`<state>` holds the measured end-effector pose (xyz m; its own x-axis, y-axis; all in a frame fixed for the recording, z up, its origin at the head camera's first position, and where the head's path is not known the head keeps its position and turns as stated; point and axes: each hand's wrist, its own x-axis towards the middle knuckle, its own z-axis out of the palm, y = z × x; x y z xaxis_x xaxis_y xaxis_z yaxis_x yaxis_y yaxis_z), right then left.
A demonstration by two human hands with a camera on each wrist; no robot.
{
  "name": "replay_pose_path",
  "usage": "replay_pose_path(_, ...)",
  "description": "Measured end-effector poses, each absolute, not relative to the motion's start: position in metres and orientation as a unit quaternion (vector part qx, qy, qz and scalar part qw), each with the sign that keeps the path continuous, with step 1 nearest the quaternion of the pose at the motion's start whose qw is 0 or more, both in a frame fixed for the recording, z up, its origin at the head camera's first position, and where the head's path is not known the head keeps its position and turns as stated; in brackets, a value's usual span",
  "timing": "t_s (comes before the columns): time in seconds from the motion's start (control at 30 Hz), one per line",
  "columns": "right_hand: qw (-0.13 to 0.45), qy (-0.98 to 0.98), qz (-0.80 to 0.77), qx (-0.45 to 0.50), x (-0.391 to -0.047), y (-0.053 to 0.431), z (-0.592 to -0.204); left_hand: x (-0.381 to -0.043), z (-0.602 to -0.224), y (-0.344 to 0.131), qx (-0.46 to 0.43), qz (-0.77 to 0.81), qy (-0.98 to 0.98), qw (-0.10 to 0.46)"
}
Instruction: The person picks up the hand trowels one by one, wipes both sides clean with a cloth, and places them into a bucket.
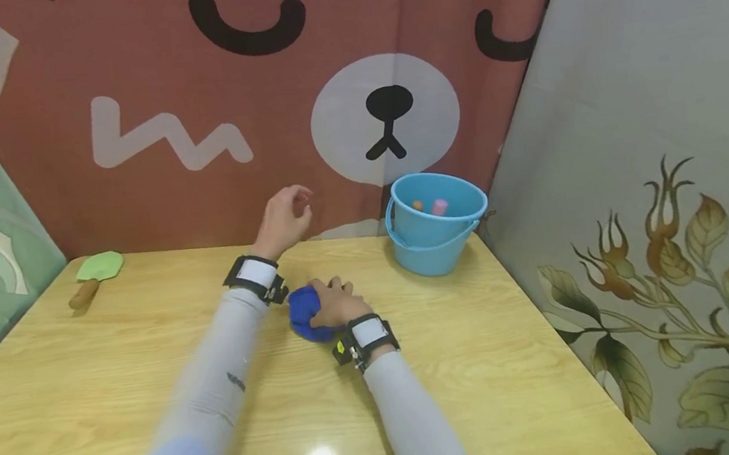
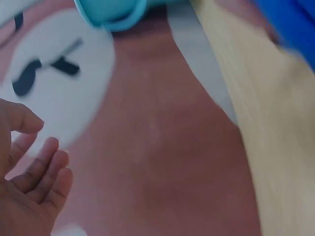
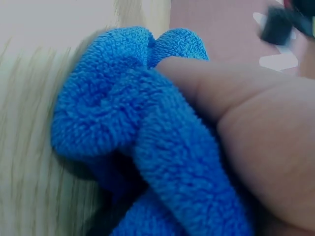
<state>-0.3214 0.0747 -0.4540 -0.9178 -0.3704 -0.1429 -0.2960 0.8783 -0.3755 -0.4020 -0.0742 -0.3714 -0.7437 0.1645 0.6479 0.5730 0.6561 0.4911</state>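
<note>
1. My right hand (image 1: 338,305) is grasping the blue cloth (image 1: 303,311) near the middle of the table (image 1: 488,363); my thumb is pressing into its folds, which is probably what is keeping it bunched.
2. My left hand (image 1: 283,220) is hovering near the table's back edge and holding nothing, its fingers loosely bent, perhaps because one hand is managing the cloth alone.
3. The blue bucket (image 1: 430,259) is standing upright by the back right corner, seemingly leaving me working room; its handle is hanging down in front, so the mouth is lying unobstructed. A pink thing (image 1: 439,208) and an orange thing (image 1: 417,206) are showing inside.
4. The green spade (image 1: 100,266) is lying by the back left corner, likely out of my way.
</note>
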Motion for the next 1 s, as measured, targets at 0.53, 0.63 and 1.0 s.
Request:
replay_pose_path(0.53,0.11,0.956,-0.19,-0.195,-0.32,0.087,-0.452,-0.371,-0.436,-0.276,-0.002,-0.293,-0.902,0.318)
replay_pose_path(0.63,0.112,0.955,-0.19,-0.198,-0.319,0.085,-0.454,-0.364,-0.451,-0.309,0.029,-0.256,-0.916,0.308)
replay_pose_path(1.0,0.114,0.951,-0.195,-0.21,-0.32,0.08,-0.452,-0.336,-0.467,-0.385,0.154,-0.185,-0.958,0.156)
